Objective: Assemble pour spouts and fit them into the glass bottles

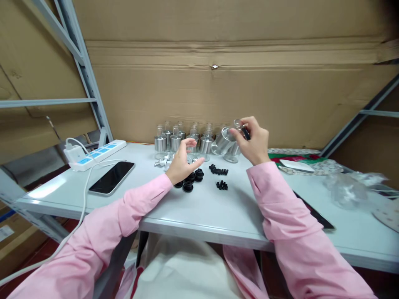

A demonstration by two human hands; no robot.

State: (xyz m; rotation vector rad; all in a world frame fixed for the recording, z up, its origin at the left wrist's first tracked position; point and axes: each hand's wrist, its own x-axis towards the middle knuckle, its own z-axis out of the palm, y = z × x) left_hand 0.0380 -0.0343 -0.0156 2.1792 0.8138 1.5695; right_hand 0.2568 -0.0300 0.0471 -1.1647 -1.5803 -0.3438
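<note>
My right hand [256,143] is closed around the neck of a glass bottle with a silver metal band [226,133], holding it tilted with its base toward the left. My left hand [181,164] is open, thumb and fingers apart, over a cluster of round black stoppers [198,175]. White and metallic fittings [160,162] lie just left of that hand, partly hidden by it. Behind stand several upright banded glass bottles [160,143] in rows. Two small groups of black pieces, tube-like ones [219,169] and shorter ones [222,185], rest between my hands.
A phone [112,178] and a white power strip [99,154] with a trailing cable [84,195] are at the left. On the right are a white mouse [296,166], a dark flat device [318,216] and clear plastic bags [349,191]. Cardboard [218,95] walls the back.
</note>
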